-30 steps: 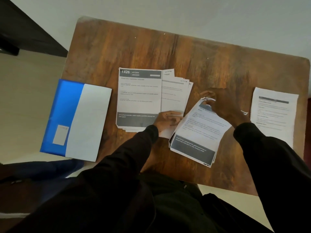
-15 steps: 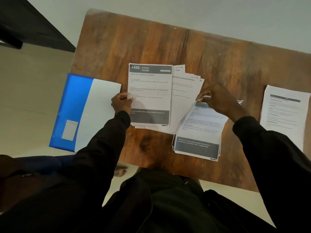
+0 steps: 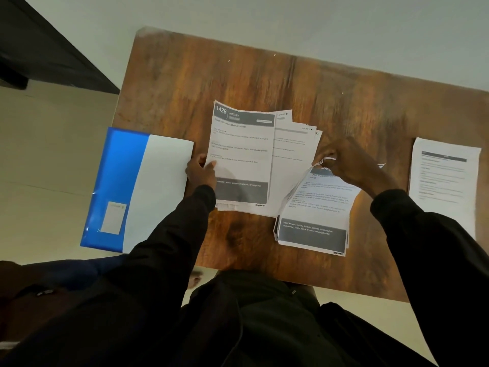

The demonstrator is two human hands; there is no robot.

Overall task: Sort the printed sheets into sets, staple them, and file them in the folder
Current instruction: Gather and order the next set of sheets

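Head view: your left hand (image 3: 201,172) pinches the white printed 1426 sheet (image 3: 243,154), your right hand (image 3: 346,162) grips the curled white paper set (image 3: 315,207); lift just one sheet.

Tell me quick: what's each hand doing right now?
Left hand: pinches left edge of the 1426 sheet.
Right hand: grips top of the curled stack.

Wooden table (image 3: 330,86) (worn), pale floor (image 3: 264,14).

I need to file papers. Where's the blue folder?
In the head view, the blue folder lies at the left edge of the wooden table, just left of the left hand holding the 1426 sheet.
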